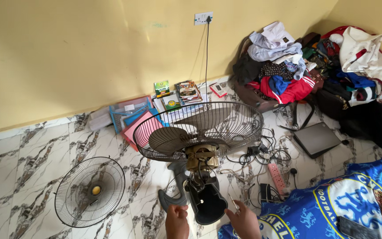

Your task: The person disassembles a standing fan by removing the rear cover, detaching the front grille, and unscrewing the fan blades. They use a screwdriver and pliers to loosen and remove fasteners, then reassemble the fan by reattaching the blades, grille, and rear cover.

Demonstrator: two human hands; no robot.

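A standing fan lies on the tiled floor with its rear wire cage point(198, 129) and dark blades facing up. Its brass-coloured motor point(201, 157) is bare, and the black motor housing point(207, 201) hangs open below it. My left hand point(176, 222) is at the bottom edge, fingers curled at the grey fan stem point(171, 199), touching or gripping it. My right hand point(245, 220) is just right of the housing and holds a thin screwdriver point(233, 202) pointing up. The detached front wire guard point(89, 191) lies flat on the floor to the left.
A pile of clothes point(315, 62) and dark bags fill the back right corner. Books and folders point(164, 104) line the yellow wall under a socket point(203, 18). A laptop point(317, 138), a power strip point(276, 177) and tangled cables lie right of the fan. Blue bedding point(345, 208) covers the bottom right.
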